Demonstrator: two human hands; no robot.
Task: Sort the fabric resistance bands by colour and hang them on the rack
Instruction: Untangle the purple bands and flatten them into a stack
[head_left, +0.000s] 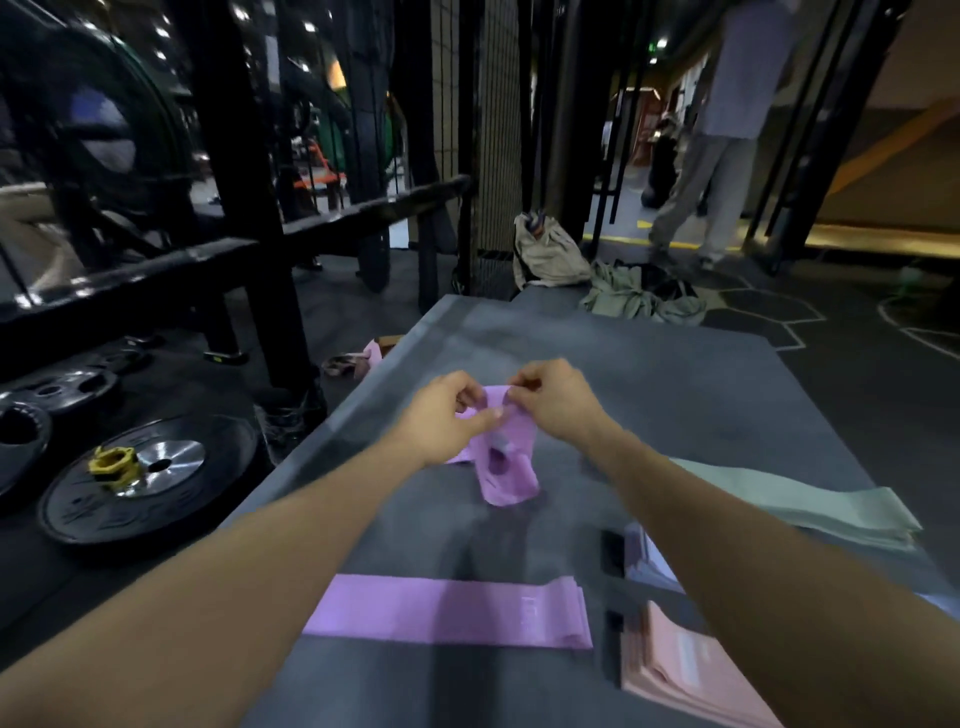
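Dim hall, small ceiling lamps glinting top left, a warmer glow far right. The bench reads flat grey, with a soft shadow under the purple band. Motion blur smears both hands and the whole background. Glare flashes on the weight plate hub. Wide-angle bending curves the rack posts at the edges.

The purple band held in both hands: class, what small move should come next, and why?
Probably lay the purple band flat on the folded purple band nearer the person. The left hand and right hand pinch its top edge, it hangs crumpled, and green bands and peach bands already lie in separate piles on the mat.
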